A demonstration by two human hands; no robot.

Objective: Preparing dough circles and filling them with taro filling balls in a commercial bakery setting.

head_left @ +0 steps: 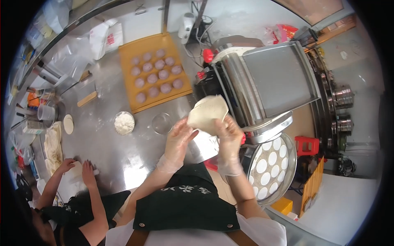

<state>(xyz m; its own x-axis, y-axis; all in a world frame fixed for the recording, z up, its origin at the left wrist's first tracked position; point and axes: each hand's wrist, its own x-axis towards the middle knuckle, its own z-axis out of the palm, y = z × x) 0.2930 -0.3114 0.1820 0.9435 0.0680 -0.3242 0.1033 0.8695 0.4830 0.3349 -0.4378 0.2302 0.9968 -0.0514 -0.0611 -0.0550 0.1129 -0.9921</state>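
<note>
My left hand and my right hand, both in clear plastic gloves, grip a flat, pale sheet of dough with an uneven edge, held up just left of a steel roller machine with red knobs. Under and beside my hands lie a clear round container and, further left, a bowl of flour on the steel worktop. A yellow mat bearing several rows of light purple balls is beyond them.
A round pan with several white discs stands at lower right, near a red stool. At lower left a co-worker's hands handle pale dough. A wooden stick, a dough disc and plastic cups sit on the left.
</note>
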